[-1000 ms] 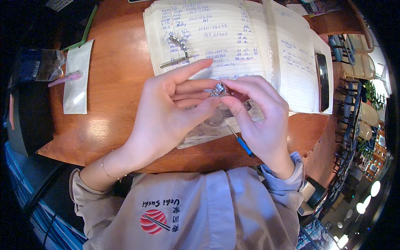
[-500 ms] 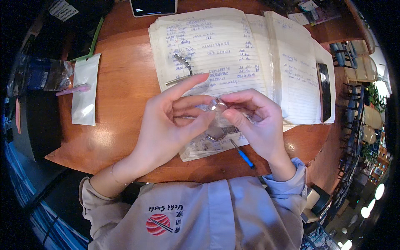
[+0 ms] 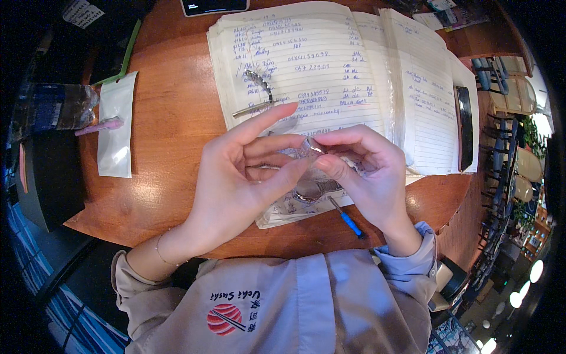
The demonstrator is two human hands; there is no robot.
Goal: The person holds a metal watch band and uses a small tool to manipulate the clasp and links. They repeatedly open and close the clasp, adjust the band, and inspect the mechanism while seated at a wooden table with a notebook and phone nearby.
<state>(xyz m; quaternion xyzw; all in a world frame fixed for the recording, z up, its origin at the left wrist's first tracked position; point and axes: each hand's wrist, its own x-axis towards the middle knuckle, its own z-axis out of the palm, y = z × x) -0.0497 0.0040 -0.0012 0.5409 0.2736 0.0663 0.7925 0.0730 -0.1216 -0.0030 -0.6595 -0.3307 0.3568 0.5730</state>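
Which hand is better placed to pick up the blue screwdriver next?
Right, probably. The blue screwdriver lies on the table just below the right hand, near its wrist. The left hand is farther off, and both pinch a small clear piece, so one must let go first.

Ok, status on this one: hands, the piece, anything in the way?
Left hand and right hand both pinching small metal piece above open notebook. Blue screwdriver on table. Nothing in the way.
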